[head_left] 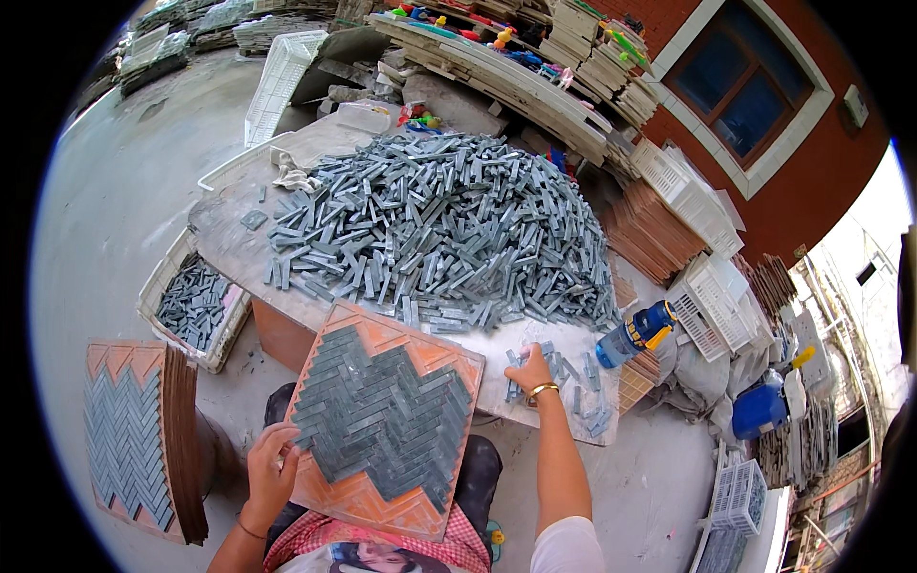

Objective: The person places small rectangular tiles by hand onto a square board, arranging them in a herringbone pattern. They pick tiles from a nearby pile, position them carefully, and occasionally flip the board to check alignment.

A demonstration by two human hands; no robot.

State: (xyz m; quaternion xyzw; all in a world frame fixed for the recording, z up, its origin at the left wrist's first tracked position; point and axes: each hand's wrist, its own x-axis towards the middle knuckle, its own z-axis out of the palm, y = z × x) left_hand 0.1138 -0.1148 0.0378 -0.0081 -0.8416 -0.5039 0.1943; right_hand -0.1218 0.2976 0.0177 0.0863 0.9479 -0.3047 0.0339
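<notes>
Orange shows at both ends of the tray (349, 495) that lies over our lap, its far edge overlapping the near edge of the bench (227, 239) in this view. Between those bare ends, dark grey strips (373, 411) fill it in a herringbone with zigzag borders.

Our left hand (274, 468) is at the tray's left edge, fingers curled and thumb near them; we cannot tell whether that grip has closed on anything. Our right hand (531, 371), with a gold bangle (544, 388) at the wrist, reaches down to the bench right of the tray. Its fingertips are bent among loose pieces (589, 372), and we cannot tell whether the grip is clamped on one.

Beyond the tray, a big heap (449, 229) of grey pieces covers much of the bench, with a pale cloth (291, 174) by its left side. A blue bottle (632, 336) stands near the heap's right end.

On our left, a white crate (146, 304) holds more pieces, and nearer us is a stack (186, 458) of trays, the top one filled with strips. Farther right are white baskets (690, 205), a blue jug (761, 411) and a red wall (821, 210) with a window (750, 86).
</notes>
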